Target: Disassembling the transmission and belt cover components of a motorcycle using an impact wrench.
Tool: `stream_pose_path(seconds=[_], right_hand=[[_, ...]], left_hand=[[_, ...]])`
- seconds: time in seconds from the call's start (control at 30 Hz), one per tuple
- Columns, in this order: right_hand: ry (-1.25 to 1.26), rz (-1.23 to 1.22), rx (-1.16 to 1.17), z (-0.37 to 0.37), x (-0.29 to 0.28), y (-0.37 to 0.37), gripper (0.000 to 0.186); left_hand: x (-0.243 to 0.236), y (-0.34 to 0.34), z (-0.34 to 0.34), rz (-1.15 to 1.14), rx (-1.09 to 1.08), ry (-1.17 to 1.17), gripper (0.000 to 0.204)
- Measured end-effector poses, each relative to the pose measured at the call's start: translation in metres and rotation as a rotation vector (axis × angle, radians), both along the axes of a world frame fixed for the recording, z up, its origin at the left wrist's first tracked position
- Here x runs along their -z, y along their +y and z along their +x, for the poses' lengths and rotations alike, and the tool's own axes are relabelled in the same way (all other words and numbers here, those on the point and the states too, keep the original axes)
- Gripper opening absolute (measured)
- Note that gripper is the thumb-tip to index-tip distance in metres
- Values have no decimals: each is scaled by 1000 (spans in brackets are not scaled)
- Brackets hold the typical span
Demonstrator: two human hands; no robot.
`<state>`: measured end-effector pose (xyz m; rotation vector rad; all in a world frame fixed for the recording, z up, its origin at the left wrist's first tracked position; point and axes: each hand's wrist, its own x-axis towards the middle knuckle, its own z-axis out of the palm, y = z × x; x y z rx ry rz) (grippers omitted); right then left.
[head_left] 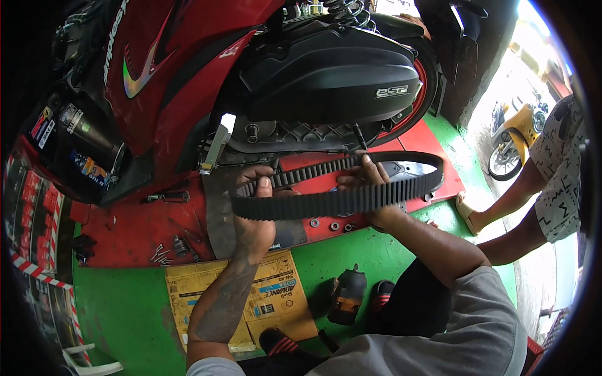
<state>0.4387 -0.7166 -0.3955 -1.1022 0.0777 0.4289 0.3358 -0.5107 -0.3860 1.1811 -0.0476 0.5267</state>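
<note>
A black toothed drive belt (326, 203) is stretched into a long oval between my two hands, above a red work platform. My left hand (256, 235) grips its left end, the thumb lying over the near run. Toward the right part of the loop, my right hand (375, 172) is inside it, fingers curled at the belt; the near run hides part of the palm. Just beyond the belt stands a red scooter (182, 81) with its black side cover (332, 78) in place.
Sockets and small tools (182, 245) lie on the red platform (113, 229), with several rings (334, 226) near its edge. Flattened yellow cardboard (291, 301) and a black-and-orange power tool (348, 296) rest on the green floor. Another person's leg (508, 197) stands at the right.
</note>
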Motion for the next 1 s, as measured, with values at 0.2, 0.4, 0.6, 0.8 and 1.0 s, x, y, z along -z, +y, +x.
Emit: stream_pose_path(seconds=[0.2, 0.4, 0.6, 0.8, 1.0], right_hand=[[-1070, -730, -297, -17, -3, -7, 38], [-363, -154, -145, 8, -11, -16, 31], [-152, 34, -250, 25, -7, -39, 29], [-57, 176, -297, 19, -6, -34, 28], [-7, 52, -390, 7, 11, -20, 18]], left_hand=[[59, -12, 12, 370, -237, 84, 26], [55, 11, 18, -55, 27, 227, 32], [39, 33, 2, -195, 43, 123, 31], [28, 21, 0, -357, 203, 160, 28], [28, -14, -5, -543, 532, 17, 39]])
